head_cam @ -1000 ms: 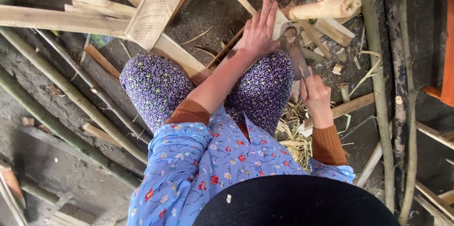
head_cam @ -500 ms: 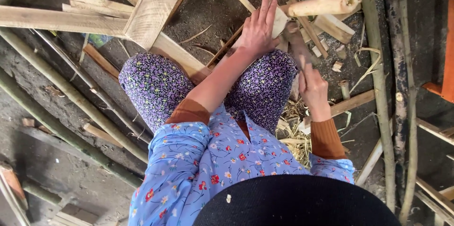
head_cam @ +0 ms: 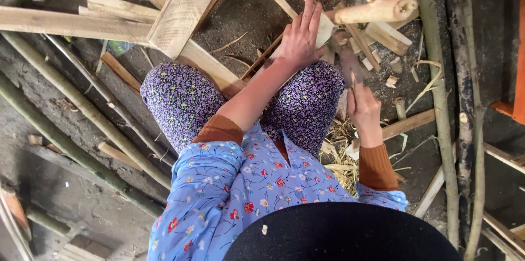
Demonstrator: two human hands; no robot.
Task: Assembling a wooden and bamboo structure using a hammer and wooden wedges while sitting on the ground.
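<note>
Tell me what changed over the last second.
The right hand with its blade has come down and back from the wood piece toward the knee, blurred in motion. The left hand stays pressed flat on that piece; the peeled log hasn't moved.

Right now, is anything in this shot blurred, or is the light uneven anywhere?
Head view: the right hand and the thin thing it grips are motion-smeared, so that thing can't be identified; the left hand, pressed flat on a pale wood piece, is sharp. Daylight is soft and even, without glare; the black hat at the bottom edge shows no detail.
</note>
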